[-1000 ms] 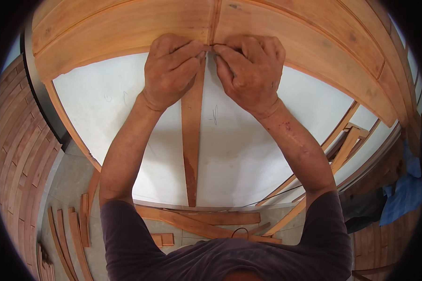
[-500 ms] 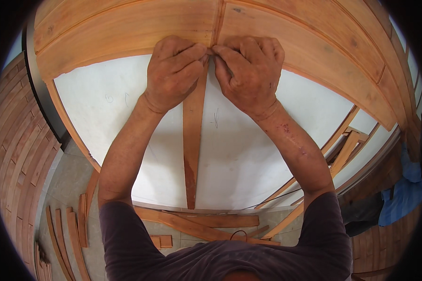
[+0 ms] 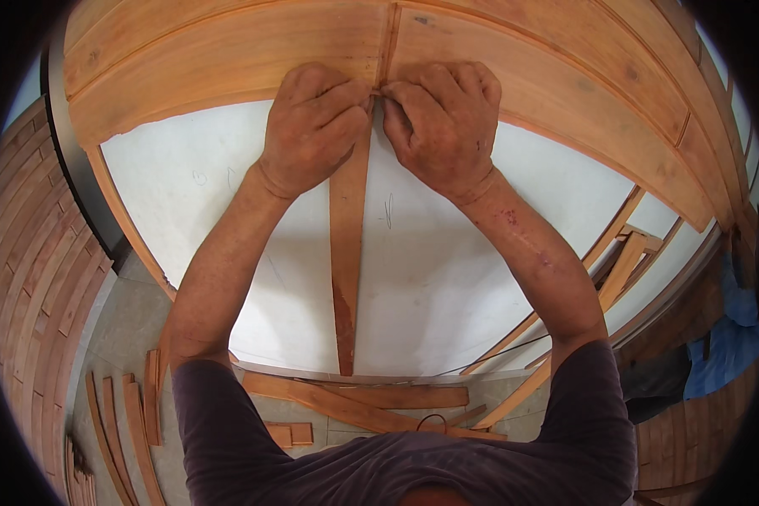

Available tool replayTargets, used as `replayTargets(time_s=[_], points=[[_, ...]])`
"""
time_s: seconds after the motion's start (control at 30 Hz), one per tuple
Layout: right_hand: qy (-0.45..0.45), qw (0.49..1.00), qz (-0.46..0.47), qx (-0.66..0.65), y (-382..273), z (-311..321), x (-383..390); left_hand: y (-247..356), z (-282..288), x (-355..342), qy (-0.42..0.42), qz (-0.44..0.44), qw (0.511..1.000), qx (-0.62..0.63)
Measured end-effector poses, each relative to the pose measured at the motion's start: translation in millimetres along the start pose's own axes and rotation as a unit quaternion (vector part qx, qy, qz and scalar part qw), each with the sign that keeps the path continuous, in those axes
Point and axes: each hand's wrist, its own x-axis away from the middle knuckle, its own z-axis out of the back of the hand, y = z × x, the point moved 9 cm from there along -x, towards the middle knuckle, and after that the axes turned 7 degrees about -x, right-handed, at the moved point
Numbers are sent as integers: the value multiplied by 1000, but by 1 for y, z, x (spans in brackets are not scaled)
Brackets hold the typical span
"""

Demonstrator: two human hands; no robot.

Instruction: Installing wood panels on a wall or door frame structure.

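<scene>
My left hand point(image 3: 312, 126) and my right hand point(image 3: 443, 131) meet at a vertical seam in curved light-brown wooden panelling point(image 3: 565, 76). Their fingertips are pinched on a small sliver of wood point(image 3: 376, 93) at the panel's lower edge, mostly hidden by the fingers. Below it a tapered wooden strip point(image 3: 346, 253) runs down a white board point(image 3: 422, 270) with pencil marks, between my forearms.
Stacked wooden planks point(image 3: 42, 278) line the far left. Loose strips point(image 3: 139, 430) and boards point(image 3: 371, 405) lie on the tiled floor point(image 3: 118, 329). Narrow wooden framing point(image 3: 624, 261) stands at the right, with blue and dark cloth point(image 3: 721, 363) beyond it.
Both hands stay at the seam, shifting only slightly. The small piece between them shows less than a second ago, as my right fingertips have edged a little toward the left.
</scene>
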Motion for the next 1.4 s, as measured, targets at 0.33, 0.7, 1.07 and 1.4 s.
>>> replayTargets(time_s=[0.33, 0.7, 1.07, 1.4], points=[[8, 1000, 9, -20, -7, 8, 0, 10, 2, 1, 2, 45, 998, -48], [-192, 964, -123, -138, -40, 22, 93, 76, 0, 43, -187, 181, 953, 153], [-441, 642, -531, -333, -239, 69, 375, 311, 51, 283, -577, 532, 428, 449], [-582, 206, -655, -435, -592, 219, 488, 555, 376, 374, -687, 616, 70, 379]])
